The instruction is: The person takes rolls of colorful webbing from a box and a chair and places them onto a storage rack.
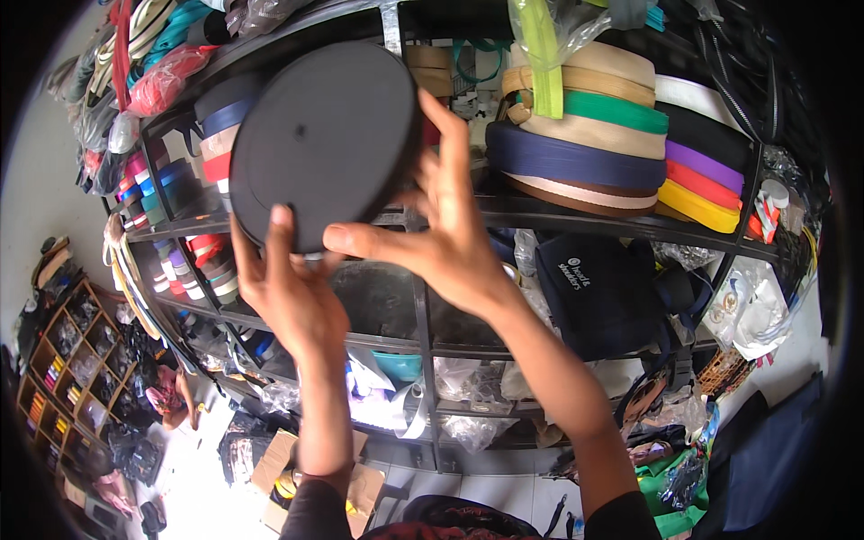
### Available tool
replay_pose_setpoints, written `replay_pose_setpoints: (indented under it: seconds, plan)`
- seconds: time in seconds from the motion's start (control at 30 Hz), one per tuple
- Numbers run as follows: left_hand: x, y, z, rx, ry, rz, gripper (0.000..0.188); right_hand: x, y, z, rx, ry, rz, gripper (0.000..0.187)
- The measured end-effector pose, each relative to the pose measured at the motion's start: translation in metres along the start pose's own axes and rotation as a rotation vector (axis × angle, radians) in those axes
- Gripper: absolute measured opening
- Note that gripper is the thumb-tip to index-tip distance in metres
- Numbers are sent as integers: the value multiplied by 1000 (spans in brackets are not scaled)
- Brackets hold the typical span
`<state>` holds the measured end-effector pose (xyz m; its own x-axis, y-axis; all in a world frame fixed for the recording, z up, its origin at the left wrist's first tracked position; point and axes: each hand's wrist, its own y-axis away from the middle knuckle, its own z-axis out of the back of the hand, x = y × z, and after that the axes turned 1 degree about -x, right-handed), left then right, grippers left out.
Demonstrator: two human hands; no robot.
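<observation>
A large, flat roll of black webbing [328,139] is raised in front of the shelf, tilted with its round face toward me. My left hand [295,292] grips its lower edge, thumb on the face and fingers partly hidden. Along the right rim, my right hand [450,238] holds it with the thumb near the lower edge and the other fingers behind the side. Just right of the roll, a stack of webbing rolls [585,153] in beige, green, navy and brown sits on the upper shelf.
The black metal shelf [540,213] spans the view. More rolls [702,175] in purple, red and yellow stand at right, above a dark bag [589,292]. An open cardboard box [274,463] lies on the floor. Another person [171,396] is at far left beside a wooden pigeonhole rack [72,360].
</observation>
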<state>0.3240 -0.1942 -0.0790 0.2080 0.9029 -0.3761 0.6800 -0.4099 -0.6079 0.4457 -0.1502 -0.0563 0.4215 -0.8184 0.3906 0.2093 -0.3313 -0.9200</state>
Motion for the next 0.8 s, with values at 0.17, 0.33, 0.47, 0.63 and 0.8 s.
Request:
replay_pose_setpoints:
  seconds: [0.17, 0.33, 0.47, 0.63, 0.8]
  plan:
    - [-5, -58, 12, 133, -24, 59, 34, -21, -40, 0, 11, 150, 24, 100]
    - [4, -83, 11, 170, 71, 106, 33, -32, -62, -5, -9, -7, 23, 100]
    - [8, -104, 6, 156, 53, 107, 36, -37, -81, -14, -157, -108, -28, 93]
    - [-2, -139, -7, 211, 162, 157, 39, -35, -114, -16, -222, 96, 126, 77]
    - [11, -197, -15, 357, 271, 325, 49, -28, -143, 1, -177, 508, -4, 59]
